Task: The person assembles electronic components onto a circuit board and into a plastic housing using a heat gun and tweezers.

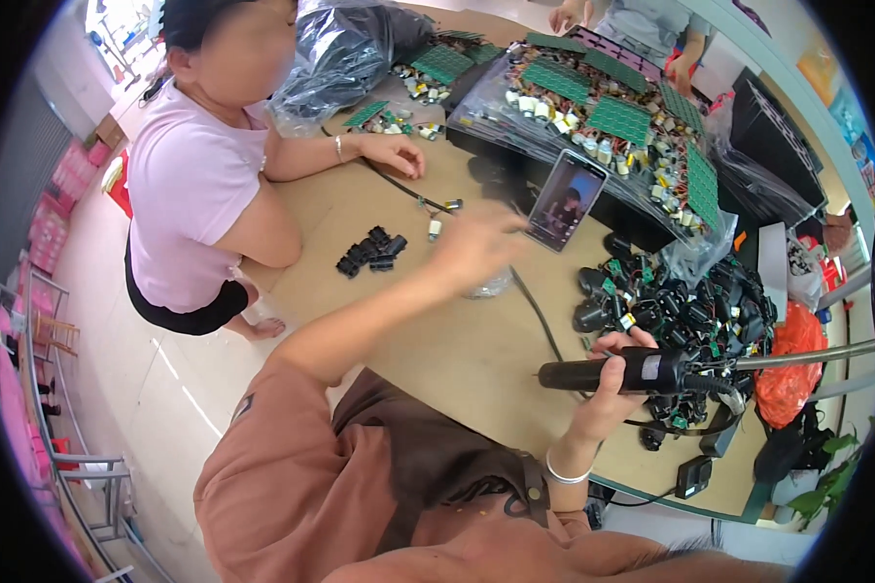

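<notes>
My right hand [612, 384] is wrapped round a black electric screwdriver [593, 374], held level with its thin bit pointing left. A cable leaves the tool's right end. My left hand [481, 248] reaches forward over the table, smeared by motion, its fingers beside the left edge of a smartphone [566, 199]. Whether those fingers are spread or pinched I cannot make out. The phone leans upright against a dark box with its screen lit. Just beyond my right hand lies a heap of black housings [690, 311] with small green boards and wires among them.
Small black plastic pieces [369, 253] lie at the table's left, near a loose wired component [434, 227]. Green circuit boards [622, 119] and wired parts cover the box behind the phone. A co-worker [199, 185] sits at the left, one forearm on the table. A dark cable [540, 316] crosses the tabletop.
</notes>
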Action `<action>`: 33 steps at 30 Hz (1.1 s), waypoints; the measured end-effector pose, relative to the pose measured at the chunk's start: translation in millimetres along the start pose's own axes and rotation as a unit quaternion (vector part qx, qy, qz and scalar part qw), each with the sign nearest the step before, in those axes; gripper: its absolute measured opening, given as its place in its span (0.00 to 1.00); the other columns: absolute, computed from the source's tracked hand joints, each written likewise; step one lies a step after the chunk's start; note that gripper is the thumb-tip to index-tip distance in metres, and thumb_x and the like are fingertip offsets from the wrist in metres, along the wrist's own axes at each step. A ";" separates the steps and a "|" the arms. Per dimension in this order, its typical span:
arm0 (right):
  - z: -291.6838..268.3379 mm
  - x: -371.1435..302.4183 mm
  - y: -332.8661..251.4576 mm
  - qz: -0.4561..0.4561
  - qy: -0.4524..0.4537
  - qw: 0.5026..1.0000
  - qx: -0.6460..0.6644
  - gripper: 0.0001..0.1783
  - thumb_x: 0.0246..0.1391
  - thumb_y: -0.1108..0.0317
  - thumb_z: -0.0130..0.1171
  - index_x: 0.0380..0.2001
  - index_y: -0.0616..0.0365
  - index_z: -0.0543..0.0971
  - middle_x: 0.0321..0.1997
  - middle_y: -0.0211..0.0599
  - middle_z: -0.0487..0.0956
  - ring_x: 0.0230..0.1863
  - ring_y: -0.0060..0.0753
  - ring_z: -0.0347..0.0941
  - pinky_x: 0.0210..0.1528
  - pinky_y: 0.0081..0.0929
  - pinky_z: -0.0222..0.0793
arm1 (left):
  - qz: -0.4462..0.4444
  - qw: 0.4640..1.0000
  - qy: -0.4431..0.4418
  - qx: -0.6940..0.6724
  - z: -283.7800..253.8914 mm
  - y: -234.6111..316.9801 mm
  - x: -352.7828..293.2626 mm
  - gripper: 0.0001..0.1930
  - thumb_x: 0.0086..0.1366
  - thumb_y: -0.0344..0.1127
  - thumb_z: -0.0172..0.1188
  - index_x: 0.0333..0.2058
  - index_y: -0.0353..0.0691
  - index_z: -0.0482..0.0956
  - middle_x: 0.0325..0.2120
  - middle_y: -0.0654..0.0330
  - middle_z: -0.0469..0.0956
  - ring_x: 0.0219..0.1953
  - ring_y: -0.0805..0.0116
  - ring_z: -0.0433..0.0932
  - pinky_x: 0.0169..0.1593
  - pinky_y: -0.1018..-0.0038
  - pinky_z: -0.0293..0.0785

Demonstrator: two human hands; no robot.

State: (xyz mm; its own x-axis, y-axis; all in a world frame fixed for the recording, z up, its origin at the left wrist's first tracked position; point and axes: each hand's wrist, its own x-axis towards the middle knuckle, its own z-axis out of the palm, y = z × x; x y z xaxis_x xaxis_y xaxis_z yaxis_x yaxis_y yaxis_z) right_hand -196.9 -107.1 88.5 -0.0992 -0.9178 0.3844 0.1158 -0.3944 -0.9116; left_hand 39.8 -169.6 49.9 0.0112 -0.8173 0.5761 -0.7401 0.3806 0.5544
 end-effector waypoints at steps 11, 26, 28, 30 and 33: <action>-21.1 26.6 44.0 0.048 0.099 0.982 -0.151 0.22 0.54 0.54 0.58 0.44 0.60 0.73 0.27 0.26 0.71 0.17 0.13 0.61 0.14 0.12 0.54 | -0.193 0.978 0.053 0.066 -69.3 -122.2 -31.3 0.09 0.58 0.36 0.57 0.34 0.36 0.76 0.27 0.51 0.78 0.31 0.60 0.78 0.36 0.67 0.72; -59.7 -35.4 35.5 0.020 0.138 0.980 -0.141 0.38 0.54 0.74 0.51 0.65 0.63 0.47 0.58 0.45 0.64 0.41 0.26 0.70 0.32 0.17 0.69 | -0.131 0.990 0.051 0.007 -85.1 -39.7 -46.4 0.10 0.54 0.31 0.56 0.36 0.39 0.73 0.36 0.51 0.71 0.38 0.51 0.74 0.41 0.64 0.71; -65.6 -43.6 42.1 0.048 0.148 0.968 -0.197 0.37 0.53 0.72 0.51 0.65 0.59 0.49 0.61 0.43 0.62 0.50 0.34 0.67 0.43 0.25 0.68 | -0.117 0.989 0.072 -0.046 -100.4 -13.9 -52.4 0.10 0.55 0.29 0.55 0.38 0.39 0.72 0.36 0.52 0.69 0.39 0.52 0.73 0.42 0.64 0.70; -50.6 -53.5 30.1 -0.042 0.176 0.946 -0.268 0.38 0.51 0.73 0.51 0.65 0.59 0.50 0.61 0.44 0.62 0.53 0.37 0.64 0.49 0.29 0.64 | -0.088 0.992 0.092 -0.024 -111.3 12.3 -54.9 0.11 0.55 0.29 0.56 0.39 0.39 0.72 0.35 0.54 0.68 0.38 0.54 0.73 0.41 0.67 0.71; -16.6 -68.9 8.2 -0.130 0.049 0.954 -0.264 0.34 0.47 0.75 0.52 0.60 0.63 0.58 0.61 0.46 0.62 0.61 0.42 0.58 0.60 0.35 0.55 | -0.017 0.998 0.055 -0.022 -113.6 46.3 -63.8 0.11 0.52 0.25 0.58 0.37 0.38 0.74 0.36 0.55 0.71 0.34 0.60 0.75 0.37 0.73 0.73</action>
State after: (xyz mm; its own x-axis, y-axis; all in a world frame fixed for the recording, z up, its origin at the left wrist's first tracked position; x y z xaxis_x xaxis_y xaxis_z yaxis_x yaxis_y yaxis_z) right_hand -205.5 -46.4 52.2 -0.1522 -0.7735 0.6153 -0.4375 -0.5055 -0.7437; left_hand 81.2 -50.7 107.0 0.1111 -0.7782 0.6181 -0.7077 0.3747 0.5990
